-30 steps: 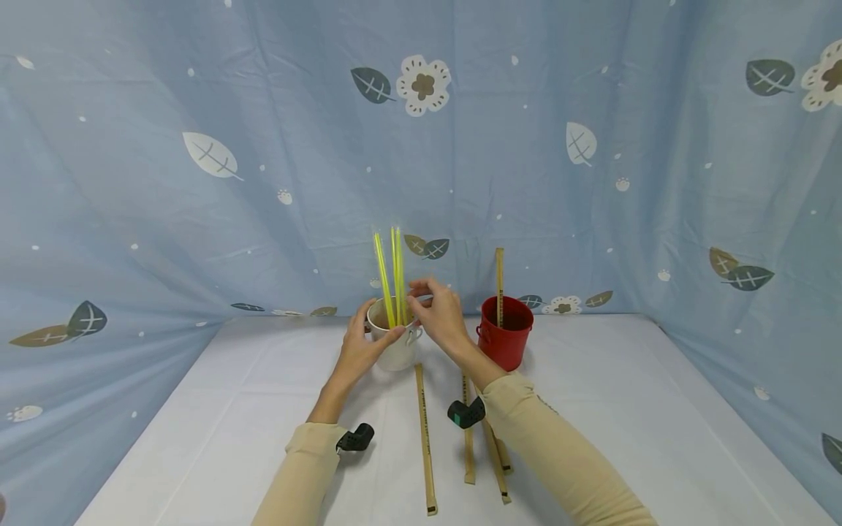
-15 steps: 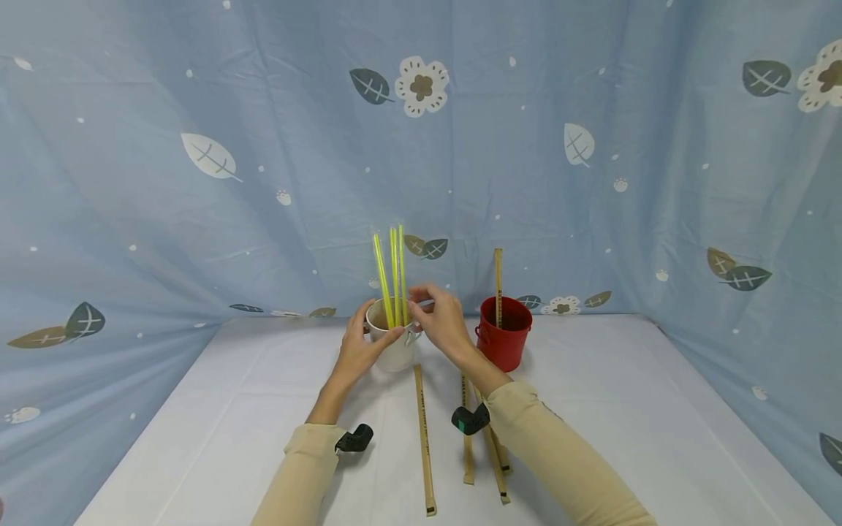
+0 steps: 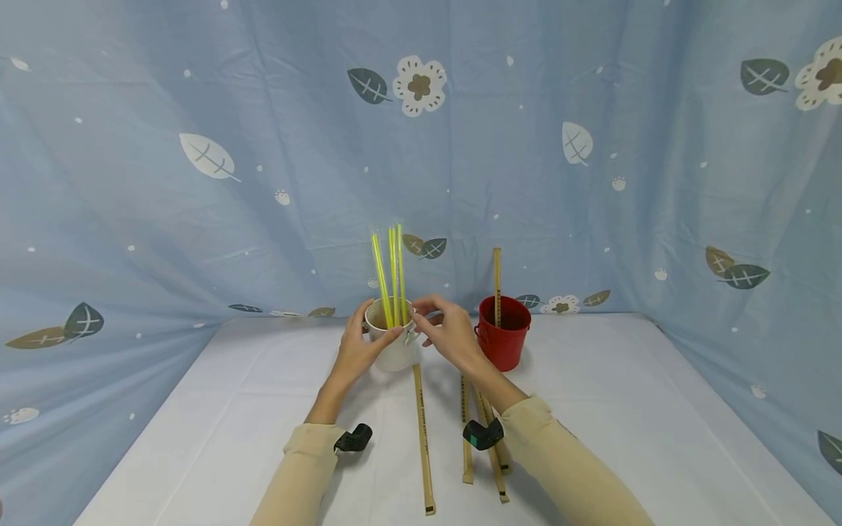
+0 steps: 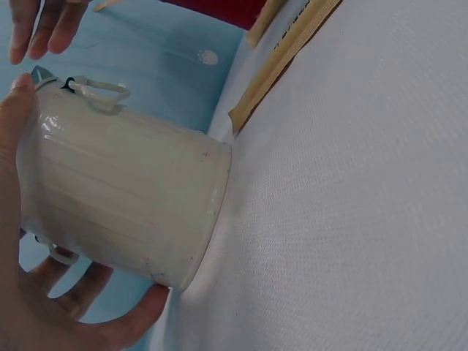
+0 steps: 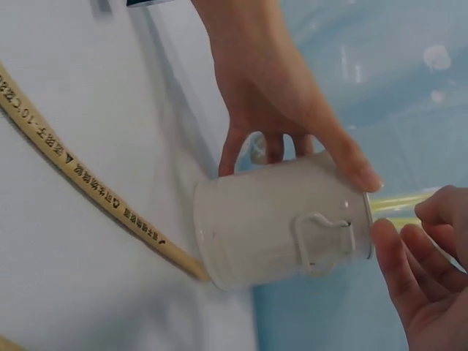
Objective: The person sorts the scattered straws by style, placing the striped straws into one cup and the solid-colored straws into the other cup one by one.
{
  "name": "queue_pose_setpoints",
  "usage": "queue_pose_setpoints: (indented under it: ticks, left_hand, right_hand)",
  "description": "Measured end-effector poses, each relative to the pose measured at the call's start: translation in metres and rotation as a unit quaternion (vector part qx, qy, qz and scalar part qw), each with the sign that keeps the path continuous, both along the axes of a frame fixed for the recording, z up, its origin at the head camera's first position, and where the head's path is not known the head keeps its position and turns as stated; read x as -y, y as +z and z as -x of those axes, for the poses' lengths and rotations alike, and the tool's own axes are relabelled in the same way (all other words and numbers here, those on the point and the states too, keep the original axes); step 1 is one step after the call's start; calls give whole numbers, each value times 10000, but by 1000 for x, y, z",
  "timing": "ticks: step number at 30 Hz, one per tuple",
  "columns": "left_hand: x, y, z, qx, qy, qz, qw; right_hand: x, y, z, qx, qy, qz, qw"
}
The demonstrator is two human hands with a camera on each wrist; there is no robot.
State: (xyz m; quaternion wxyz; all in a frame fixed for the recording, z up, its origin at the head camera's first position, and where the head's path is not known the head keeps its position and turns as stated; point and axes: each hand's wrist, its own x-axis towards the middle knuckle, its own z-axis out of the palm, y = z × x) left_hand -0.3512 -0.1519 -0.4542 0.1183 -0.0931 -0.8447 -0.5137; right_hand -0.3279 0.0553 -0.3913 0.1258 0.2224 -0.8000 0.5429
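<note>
In the head view my left hand (image 3: 358, 351) grips a small white bucket (image 3: 395, 354), its thumb at the near rim and its fingers round the left side. The left wrist view shows this white bucket (image 4: 131, 183) upright on the cloth with a handle loop at its side. Several yellow straws (image 3: 400, 274) in clear wrappers stand in it, their lower ends hidden. My right hand (image 3: 454, 337) is beside the bucket's right rim, fingers loosely bent. The right wrist view shows its thumb and fingers (image 5: 395, 256) by the rim, with nothing visibly held.
A red bucket (image 3: 505, 340) stands to the right with one upright brown paper-wrapped stick (image 3: 498, 285). Several more such sticks lie on the white cloth, one alone (image 3: 424, 438) in front of the white bucket. A blue patterned curtain (image 3: 296, 183) hangs behind.
My right hand has drawn slightly right, away from the yellow straws. One straw shifted and separated a little from its neighbours. My left hand has stayed on the white bucket.
</note>
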Motion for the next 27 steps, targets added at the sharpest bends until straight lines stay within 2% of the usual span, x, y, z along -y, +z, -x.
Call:
queue_pose_setpoints:
  ticks: [10,17,20,27]
  left_hand:
    - [-1,2,-1,-17,4,34,10000]
    - [-1,3,-2,-29,-10,122,9999]
    - [0,3,-3,13,12,130,9999]
    - [1,2,-2,62,40,215,9997]
  right_hand:
    - [-22,-4,-16,303,92,-145,9994]
    - [-32,-4,-23,397,38,-443,9982]
    - [-37,-2,-28,310,69,-573,9979]
    - [-52,2,-29,-200,9,-810,9965]
